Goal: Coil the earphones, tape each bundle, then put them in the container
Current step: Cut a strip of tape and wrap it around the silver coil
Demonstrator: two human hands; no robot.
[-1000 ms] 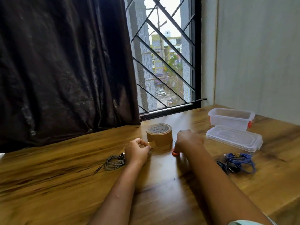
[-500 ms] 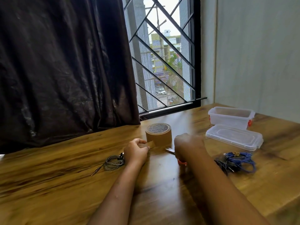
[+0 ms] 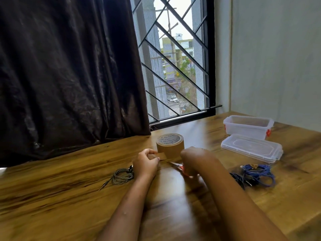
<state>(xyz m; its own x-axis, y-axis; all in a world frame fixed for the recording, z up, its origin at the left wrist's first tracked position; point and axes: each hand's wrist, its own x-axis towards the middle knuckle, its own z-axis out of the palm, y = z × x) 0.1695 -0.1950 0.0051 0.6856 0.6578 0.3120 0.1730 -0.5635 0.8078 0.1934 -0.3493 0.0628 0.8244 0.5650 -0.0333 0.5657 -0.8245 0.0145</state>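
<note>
The left hand pinches the tape strip pulled from the roll on the desk, while the right hand's grip closes around what look like blurred scissors, grey earphones lying coiled just left.

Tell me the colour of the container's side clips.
Red-orange clips on the clear container, seen in the head view.

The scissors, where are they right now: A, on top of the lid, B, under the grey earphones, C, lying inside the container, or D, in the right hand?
D: the right hand grips the scissors, blades pointing toward the tape.
</note>
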